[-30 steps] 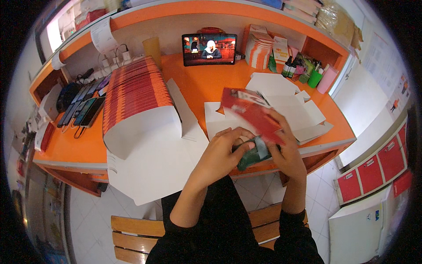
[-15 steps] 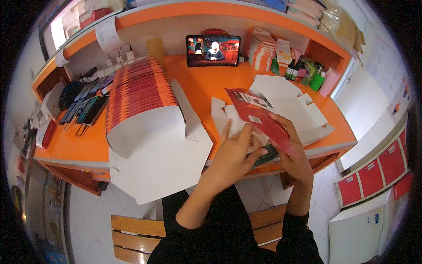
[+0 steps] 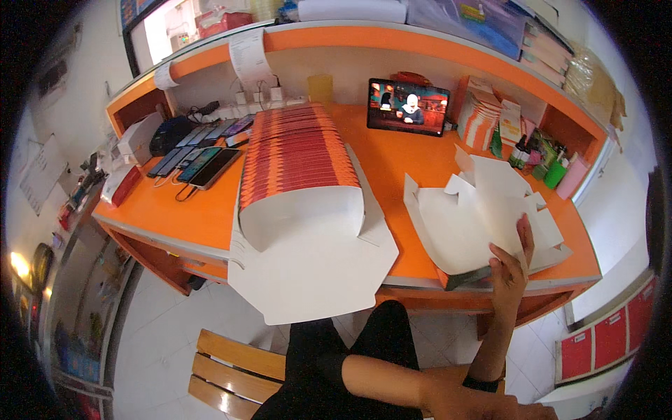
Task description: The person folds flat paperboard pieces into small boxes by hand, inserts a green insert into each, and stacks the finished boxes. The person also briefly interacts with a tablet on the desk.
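Observation:
My right hand [image 3: 511,271] is at the near right edge of an unfolded white carton [image 3: 458,234], which lies on the right of the desk. Its fingers are spread, one pointing up along a side flap, and I see nothing gripped. My left arm crosses low in front of my body, and my left hand [image 3: 476,402] is at the lower edge, far right. Its fingers are blurred and partly cut off, so whether it holds anything is hidden. Left of centre lies a nested stack of red and orange printed cartons [image 3: 301,154], with a white blank [image 3: 318,276] jutting over the desk's front edge.
A lit tablet [image 3: 409,107] stands at the back of the orange desk [image 3: 385,155]. Several phones [image 3: 210,166] lie on cables at the left. At the right rear are stacked printed packets [image 3: 481,115] and a green cup [image 3: 555,173]. A slatted wooden bench [image 3: 234,367] is below.
Both hands were on a red printed card piece above the carton; it no longer shows. My left hand has swung down to the lower right. The whole scene has shifted rightward in the picture.

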`<action>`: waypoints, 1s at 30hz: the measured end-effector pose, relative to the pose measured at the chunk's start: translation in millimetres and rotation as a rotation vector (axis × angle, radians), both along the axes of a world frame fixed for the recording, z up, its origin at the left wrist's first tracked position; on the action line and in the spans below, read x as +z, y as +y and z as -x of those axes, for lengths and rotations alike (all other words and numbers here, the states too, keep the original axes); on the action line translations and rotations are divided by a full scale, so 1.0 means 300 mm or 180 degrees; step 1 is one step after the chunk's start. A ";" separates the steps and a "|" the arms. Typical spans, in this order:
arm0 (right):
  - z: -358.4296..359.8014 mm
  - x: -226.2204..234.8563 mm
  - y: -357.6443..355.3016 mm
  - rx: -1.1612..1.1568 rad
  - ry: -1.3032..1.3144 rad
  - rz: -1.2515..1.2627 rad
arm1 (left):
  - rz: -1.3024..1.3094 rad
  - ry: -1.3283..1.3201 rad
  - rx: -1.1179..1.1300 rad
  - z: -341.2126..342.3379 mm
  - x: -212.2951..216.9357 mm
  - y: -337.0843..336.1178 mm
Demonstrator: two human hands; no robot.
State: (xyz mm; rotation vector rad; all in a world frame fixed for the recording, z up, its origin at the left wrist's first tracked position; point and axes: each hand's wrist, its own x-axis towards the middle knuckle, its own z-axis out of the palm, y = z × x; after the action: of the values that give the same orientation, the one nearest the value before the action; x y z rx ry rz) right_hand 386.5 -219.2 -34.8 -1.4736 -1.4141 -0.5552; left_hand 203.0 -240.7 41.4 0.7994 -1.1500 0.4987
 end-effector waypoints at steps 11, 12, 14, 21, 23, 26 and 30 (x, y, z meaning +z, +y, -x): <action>0.057 -0.234 -0.077 -0.0302 0.2673 -0.1160 | -0.0005 -0.0058 -0.0160 -0.002 -0.032 -0.029; 0.099 -0.244 -0.068 -0.0557 0.2509 -0.1559 | -0.0036 -0.0040 -0.0122 0.009 -0.036 -0.019; 0.186 -0.246 -0.061 -0.1118 0.2083 -0.2376 | -0.0021 -0.0065 -0.0144 0.009 -0.040 -0.027; 0.470 0.034 0.056 -0.0458 0.0599 0.0762 | -0.0276 0.0059 0.0273 0.037 -0.057 0.022; 0.413 0.019 0.057 -0.0381 0.0579 0.1083 | -0.0806 0.0236 0.1285 0.070 -0.071 0.078; 0.327 0.072 -0.004 -0.0862 0.0464 0.0555 | -0.1494 0.0806 0.4030 0.140 -0.084 0.237; 0.136 0.127 -0.146 0.0019 0.0949 -0.0645 | -0.1163 0.2053 0.6265 0.177 -0.120 0.400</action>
State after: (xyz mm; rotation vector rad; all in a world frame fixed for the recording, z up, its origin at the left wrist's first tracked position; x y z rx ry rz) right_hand 345.8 -263.1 3.3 -1.3273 -1.0964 -0.4401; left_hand 149.9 -120.7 5.2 2.0999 0.5342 1.4451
